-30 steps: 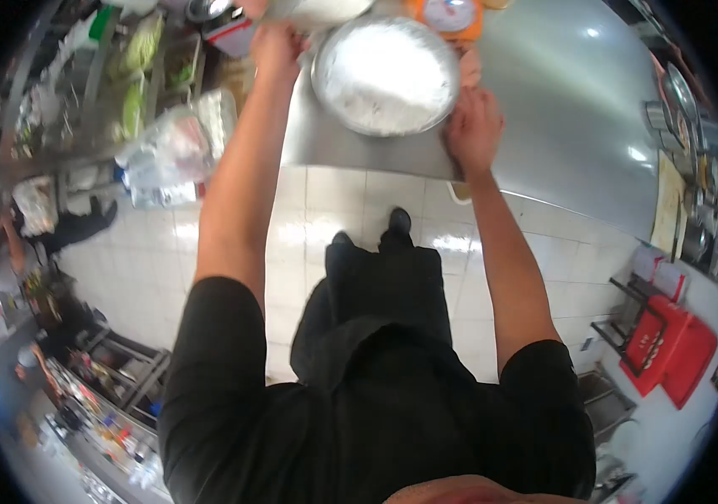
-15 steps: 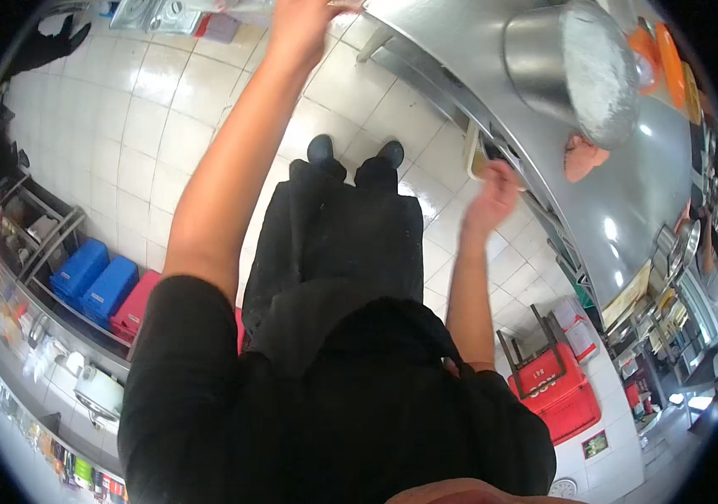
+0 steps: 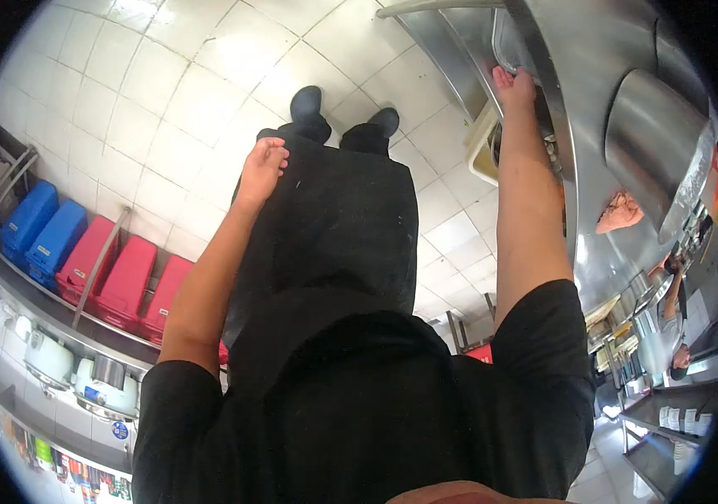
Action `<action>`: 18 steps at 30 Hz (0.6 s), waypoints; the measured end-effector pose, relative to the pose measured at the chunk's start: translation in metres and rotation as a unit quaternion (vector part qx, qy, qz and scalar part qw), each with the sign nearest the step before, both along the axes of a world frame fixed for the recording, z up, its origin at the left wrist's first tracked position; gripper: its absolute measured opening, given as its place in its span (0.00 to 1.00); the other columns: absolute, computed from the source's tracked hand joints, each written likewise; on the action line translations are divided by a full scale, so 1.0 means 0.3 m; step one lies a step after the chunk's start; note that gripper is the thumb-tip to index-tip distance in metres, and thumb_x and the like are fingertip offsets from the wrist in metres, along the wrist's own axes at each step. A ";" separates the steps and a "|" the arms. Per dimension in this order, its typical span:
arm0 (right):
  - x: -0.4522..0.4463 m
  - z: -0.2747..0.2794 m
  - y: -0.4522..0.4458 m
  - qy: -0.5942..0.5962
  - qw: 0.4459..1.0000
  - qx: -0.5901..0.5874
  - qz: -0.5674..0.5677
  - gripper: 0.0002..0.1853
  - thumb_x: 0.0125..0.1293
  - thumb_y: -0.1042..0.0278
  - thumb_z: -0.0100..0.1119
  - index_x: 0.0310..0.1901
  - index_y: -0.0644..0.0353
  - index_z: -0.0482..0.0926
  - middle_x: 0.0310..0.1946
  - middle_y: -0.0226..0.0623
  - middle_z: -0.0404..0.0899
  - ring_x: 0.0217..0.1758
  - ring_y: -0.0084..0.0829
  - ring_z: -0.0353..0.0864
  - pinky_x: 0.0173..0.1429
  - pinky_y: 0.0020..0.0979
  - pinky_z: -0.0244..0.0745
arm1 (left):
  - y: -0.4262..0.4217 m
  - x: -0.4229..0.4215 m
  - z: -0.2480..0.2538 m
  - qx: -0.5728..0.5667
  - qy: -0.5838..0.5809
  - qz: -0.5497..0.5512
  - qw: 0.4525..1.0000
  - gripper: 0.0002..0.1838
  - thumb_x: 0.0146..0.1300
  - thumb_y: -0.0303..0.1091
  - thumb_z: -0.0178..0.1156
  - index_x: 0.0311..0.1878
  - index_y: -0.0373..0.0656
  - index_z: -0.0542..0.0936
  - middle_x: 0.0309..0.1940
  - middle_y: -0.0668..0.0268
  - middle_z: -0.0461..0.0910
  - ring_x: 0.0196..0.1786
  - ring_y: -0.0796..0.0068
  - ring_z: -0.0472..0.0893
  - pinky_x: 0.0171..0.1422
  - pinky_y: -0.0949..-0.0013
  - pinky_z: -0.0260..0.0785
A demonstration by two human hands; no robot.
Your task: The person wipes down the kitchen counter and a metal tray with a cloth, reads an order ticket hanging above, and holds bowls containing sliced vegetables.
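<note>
My left hand (image 3: 266, 170) hangs over the left edge of the black apron (image 3: 334, 227). Its fingers are loosely bent, partly apart, and I see nothing in them. On the other side, my right hand (image 3: 514, 88) reaches beneath the edge of the steel worktable (image 3: 581, 92). Its bent fingers are at the lower rim of a shiny, rounded pan (image 3: 510, 38) on the under-shelf and look closed on that rim. A cream plastic bin (image 3: 483, 147) stands just below this hand, partly covered by my forearm.
A large steel pot (image 3: 657, 126) and a crumpled orange cloth (image 3: 621, 212) are on the worktable. Blue bins (image 3: 29, 220) and red bins (image 3: 128, 281) line a rack at left. Another person's arm (image 3: 674, 294) shows at far right. My shoes (image 3: 306, 105) stand on white floor tiles.
My right hand has moved up and under the worktable to the pan. My left hand has come down from the top to beside the apron. The view has shifted, showing more red bins.
</note>
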State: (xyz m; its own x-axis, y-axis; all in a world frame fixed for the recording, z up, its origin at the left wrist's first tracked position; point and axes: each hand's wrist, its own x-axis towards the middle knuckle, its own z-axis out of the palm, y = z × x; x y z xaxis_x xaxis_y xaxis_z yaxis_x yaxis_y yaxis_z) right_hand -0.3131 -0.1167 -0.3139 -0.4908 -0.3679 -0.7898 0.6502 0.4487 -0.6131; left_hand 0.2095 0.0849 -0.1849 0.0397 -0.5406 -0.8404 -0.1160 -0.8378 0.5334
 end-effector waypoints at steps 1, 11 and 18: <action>-0.018 -0.039 -0.006 0.010 1.000 0.004 0.021 0.22 0.70 0.64 0.47 0.57 0.74 0.62 0.52 0.54 0.69 0.56 0.48 0.74 0.61 0.48 0.75 | 0.015 -0.014 -0.025 -0.002 0.002 -0.004 1.000 0.11 0.70 0.33 0.52 0.51 0.41 0.74 0.38 0.68 0.79 0.38 0.81 0.76 0.42 0.76 0.70; 0.069 -0.024 -0.011 0.065 0.995 0.054 -0.044 0.10 0.62 0.77 0.44 0.42 0.75 0.70 0.40 0.49 0.74 0.41 0.42 0.80 0.51 0.44 0.81 | -0.089 -0.153 -0.105 -0.048 0.053 -0.026 0.997 0.11 0.66 0.32 0.54 0.49 0.40 0.75 0.34 0.68 0.78 0.35 0.80 0.76 0.40 0.74 0.70; 0.027 0.128 0.075 0.516 0.837 0.114 0.143 0.15 0.57 0.73 0.53 0.46 0.68 0.74 0.45 0.50 0.77 0.43 0.42 0.81 0.49 0.42 0.80 | -0.123 -0.185 -0.165 -0.069 0.036 -0.043 0.996 0.09 0.67 0.30 0.54 0.47 0.37 0.76 0.32 0.68 0.78 0.35 0.78 0.76 0.44 0.73 0.70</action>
